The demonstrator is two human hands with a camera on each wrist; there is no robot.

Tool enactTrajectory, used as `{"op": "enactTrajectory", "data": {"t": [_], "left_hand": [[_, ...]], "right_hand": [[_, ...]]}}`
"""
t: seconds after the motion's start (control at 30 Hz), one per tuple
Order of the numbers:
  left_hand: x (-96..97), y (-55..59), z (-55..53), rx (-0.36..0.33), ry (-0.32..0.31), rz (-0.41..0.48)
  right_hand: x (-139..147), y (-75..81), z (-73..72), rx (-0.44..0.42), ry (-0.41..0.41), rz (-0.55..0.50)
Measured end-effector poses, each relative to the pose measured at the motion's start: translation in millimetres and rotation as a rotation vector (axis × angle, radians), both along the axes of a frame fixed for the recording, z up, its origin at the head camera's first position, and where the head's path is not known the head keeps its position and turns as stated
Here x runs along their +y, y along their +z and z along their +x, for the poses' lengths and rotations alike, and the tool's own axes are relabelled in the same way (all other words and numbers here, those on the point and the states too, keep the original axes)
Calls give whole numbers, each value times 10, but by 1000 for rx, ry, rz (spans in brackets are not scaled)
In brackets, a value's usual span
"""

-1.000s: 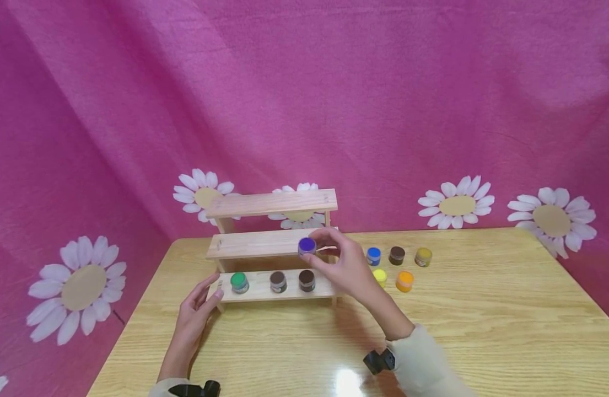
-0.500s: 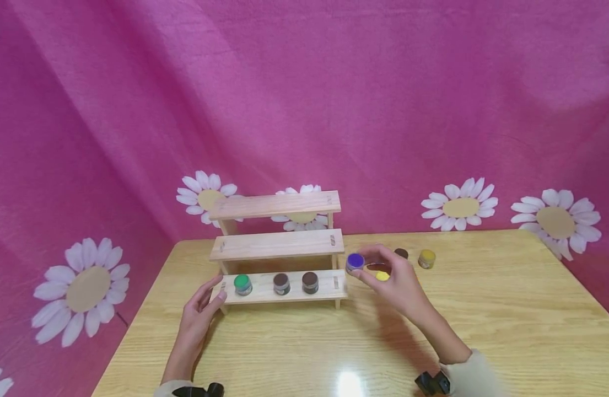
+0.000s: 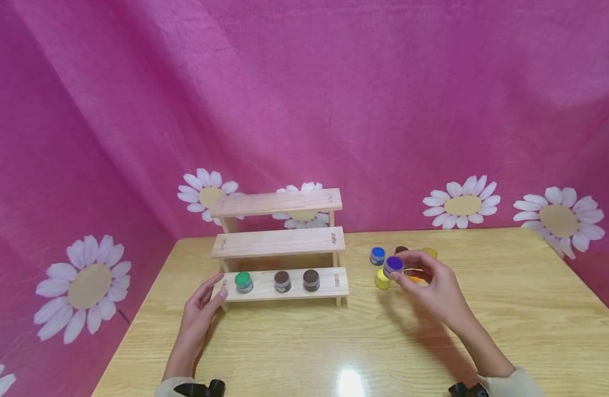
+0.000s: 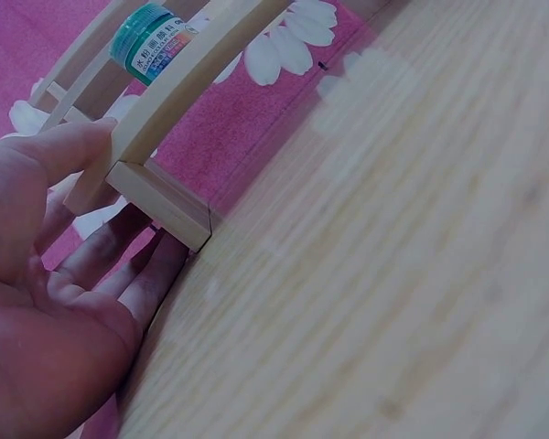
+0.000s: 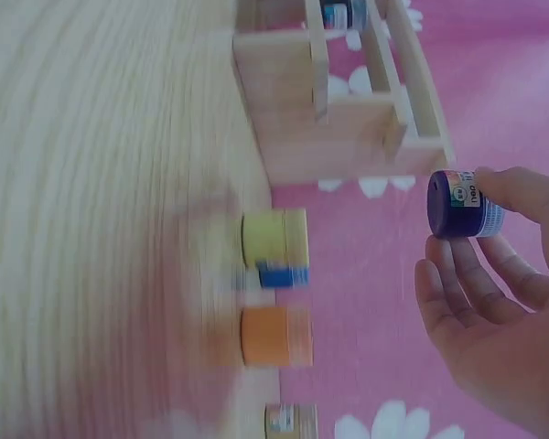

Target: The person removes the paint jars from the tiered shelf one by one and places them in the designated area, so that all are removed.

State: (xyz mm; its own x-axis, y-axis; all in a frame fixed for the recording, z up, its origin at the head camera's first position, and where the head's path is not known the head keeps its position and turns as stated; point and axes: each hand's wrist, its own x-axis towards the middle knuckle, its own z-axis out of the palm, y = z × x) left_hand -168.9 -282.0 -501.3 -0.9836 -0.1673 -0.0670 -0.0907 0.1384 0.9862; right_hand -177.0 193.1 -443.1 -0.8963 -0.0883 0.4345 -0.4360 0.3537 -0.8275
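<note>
My right hand (image 3: 435, 286) pinches a purple-lidded paint jar (image 3: 393, 266) between thumb and fingers, raised over the table to the right of a three-step wooden rack (image 3: 279, 242). The right wrist view shows that paint jar (image 5: 465, 203) held clear of the tabletop, its label facing the camera. At the rack's left end, my left hand (image 3: 199, 311) grips the lowest step, thumb at the step's edge and fingers around the leg, as the left wrist view shows. On that step stand a green paint jar (image 3: 243, 282) and two dark brown paint jars (image 3: 283, 281).
Right of the rack stand a blue jar (image 3: 377, 256), a yellow jar (image 3: 382, 279), an orange jar (image 5: 276, 336), a dark brown one and an ochre jar (image 3: 430, 252), partly behind my right hand. A pink daisy-print cloth (image 3: 383, 110) hangs behind the table (image 3: 294, 347).
My right hand has carried the purple paint jar from in front of the rack's middle step rightward, to over the loose jars. My left hand keeps its grip on the rack.
</note>
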Motion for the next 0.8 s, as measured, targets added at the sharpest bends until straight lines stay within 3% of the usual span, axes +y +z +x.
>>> {"op": "enactTrajectory", "data": {"t": [0.23, 0.5, 0.8], "left_hand": [[38, -3, -15, 4, -3, 10], [24, -4, -44, 8, -15, -5], [-13, -2, -5, 3, -5, 0]], "right_hand": [[284, -19, -27, 3, -59, 13], [626, -154, -63, -69, -150, 48], [823, -286, -132, -157, -168, 112]]}}
